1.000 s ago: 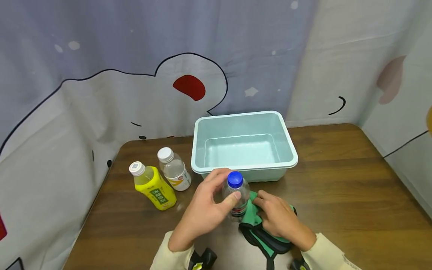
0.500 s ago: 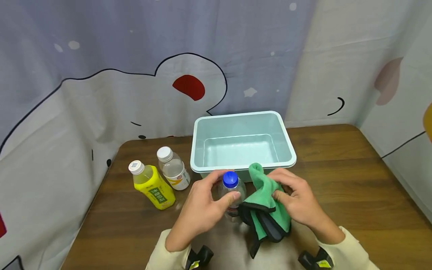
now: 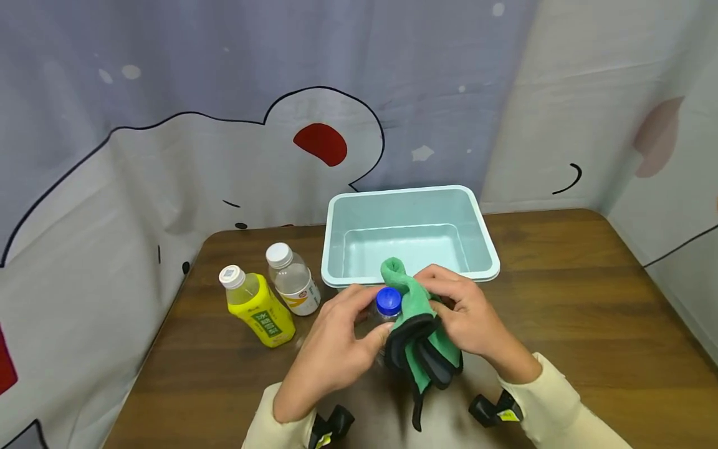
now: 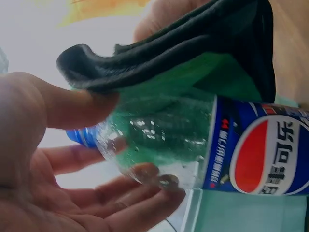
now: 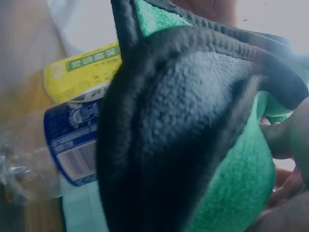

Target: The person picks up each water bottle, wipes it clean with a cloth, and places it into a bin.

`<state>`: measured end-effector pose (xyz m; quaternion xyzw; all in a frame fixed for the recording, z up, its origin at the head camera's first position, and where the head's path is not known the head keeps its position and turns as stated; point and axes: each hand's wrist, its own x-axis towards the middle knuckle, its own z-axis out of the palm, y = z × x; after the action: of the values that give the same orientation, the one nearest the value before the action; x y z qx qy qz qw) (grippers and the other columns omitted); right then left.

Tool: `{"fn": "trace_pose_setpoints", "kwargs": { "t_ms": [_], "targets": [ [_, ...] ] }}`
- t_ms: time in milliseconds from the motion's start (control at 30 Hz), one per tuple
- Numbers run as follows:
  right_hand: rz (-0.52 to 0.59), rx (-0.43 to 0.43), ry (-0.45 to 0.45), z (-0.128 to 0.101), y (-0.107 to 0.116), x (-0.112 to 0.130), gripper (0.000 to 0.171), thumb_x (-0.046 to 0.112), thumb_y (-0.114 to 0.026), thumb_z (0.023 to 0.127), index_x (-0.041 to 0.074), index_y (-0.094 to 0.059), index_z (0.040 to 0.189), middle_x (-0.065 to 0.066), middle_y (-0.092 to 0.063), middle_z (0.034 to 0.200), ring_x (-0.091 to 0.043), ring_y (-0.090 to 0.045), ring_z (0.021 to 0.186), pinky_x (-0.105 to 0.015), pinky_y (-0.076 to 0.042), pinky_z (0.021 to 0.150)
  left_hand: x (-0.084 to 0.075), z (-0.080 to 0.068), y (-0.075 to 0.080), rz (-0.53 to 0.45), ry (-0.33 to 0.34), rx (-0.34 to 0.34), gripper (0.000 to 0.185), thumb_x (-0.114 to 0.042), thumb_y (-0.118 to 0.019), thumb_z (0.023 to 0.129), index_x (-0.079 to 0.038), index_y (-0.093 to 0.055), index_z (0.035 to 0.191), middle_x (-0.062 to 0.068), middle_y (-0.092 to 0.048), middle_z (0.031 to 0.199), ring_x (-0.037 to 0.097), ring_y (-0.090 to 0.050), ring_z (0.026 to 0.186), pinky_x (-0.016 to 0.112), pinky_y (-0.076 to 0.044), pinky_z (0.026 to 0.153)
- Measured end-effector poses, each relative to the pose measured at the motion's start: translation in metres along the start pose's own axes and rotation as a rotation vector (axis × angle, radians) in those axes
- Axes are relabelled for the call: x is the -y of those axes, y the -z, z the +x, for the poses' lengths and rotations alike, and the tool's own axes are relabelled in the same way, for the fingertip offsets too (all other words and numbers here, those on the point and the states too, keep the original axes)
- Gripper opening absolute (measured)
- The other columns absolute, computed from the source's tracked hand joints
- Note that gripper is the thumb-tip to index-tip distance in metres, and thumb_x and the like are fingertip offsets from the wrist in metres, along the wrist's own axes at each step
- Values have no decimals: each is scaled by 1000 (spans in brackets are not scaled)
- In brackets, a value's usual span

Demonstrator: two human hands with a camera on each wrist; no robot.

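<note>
My left hand [image 3: 328,349] grips a clear plastic cola bottle [image 4: 260,150] around its shoulder, thumb on one side and fingers on the other. The bottle stands upright, with a blue cap [image 3: 389,302] and a blue label bearing a red-and-white emblem. Bunched in my right hand [image 3: 473,318] is a green cleaning cloth [image 3: 416,300] with black edging. It lies close along the bottle's right side and covers part of it in the head view. From the right wrist, folds of the cloth [image 5: 236,188] fill most of the view, and the bottle's label shows behind them.
A pale blue-green plastic basin [image 3: 412,194] stands right behind the hands. To the left are a yellow-labelled bottle [image 3: 262,315] and a clear bottle with a white cap [image 3: 296,284]. All rest on a brown wooden table [image 3: 566,299] backed by a printed curtain [image 3: 235,168].
My right hand has lifted the green cloth off the table, then brought it left against the bottle's upper side. The left hand stays around the bottle.
</note>
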<state>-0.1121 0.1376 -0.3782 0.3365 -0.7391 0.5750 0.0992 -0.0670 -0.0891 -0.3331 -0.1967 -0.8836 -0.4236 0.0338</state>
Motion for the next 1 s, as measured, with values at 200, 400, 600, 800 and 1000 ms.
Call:
{"fn": "trace_pose_setpoints", "kwargs": {
  "t_ms": [200,400,600,800,1000],
  "targets": [
    [-82,50,-66,-18,-8,-29,39,-20,-58,79,12,-78,90,-2,-71,91,-5,-62,86,-22,-54,75,4,-2,0,-101,-1,3,42,-20,-82,90,-19,-71,130,-2,-70,125,15,-69,119,35,-61,99],
    [-247,102,-124,-44,-23,-59,45,-20,-53,70,15,-77,85,6,-70,87,-1,-61,82,-24,-54,74,7,-1,0,-155,-11,30,40,-19,-81,91,-18,-71,130,-1,-70,127,20,-69,122,38,-60,100],
    [-428,280,-140,-47,-10,-54,38,-17,-63,75,12,-80,93,8,-66,87,-3,-56,78,-23,-50,70,9,1,2,-177,-24,30,41,-17,-80,91,-17,-71,130,1,-70,130,23,-69,124,38,-59,100],
    [-675,433,-240,-39,26,-24,37,-7,-71,84,15,-82,113,14,-61,89,1,-50,75,-19,-43,65,10,3,2,-107,-41,52,45,-21,-80,90,-18,-70,134,-2,-74,129,17,-71,119,35,-61,99],
    [-860,424,-283,-38,36,-16,37,0,-75,88,20,-80,119,13,-62,92,-2,-50,73,-20,-40,59,11,2,0,-103,-78,54,45,-22,-82,89,-18,-71,133,-3,-75,128,15,-71,119,33,-59,102]
  ]
}}
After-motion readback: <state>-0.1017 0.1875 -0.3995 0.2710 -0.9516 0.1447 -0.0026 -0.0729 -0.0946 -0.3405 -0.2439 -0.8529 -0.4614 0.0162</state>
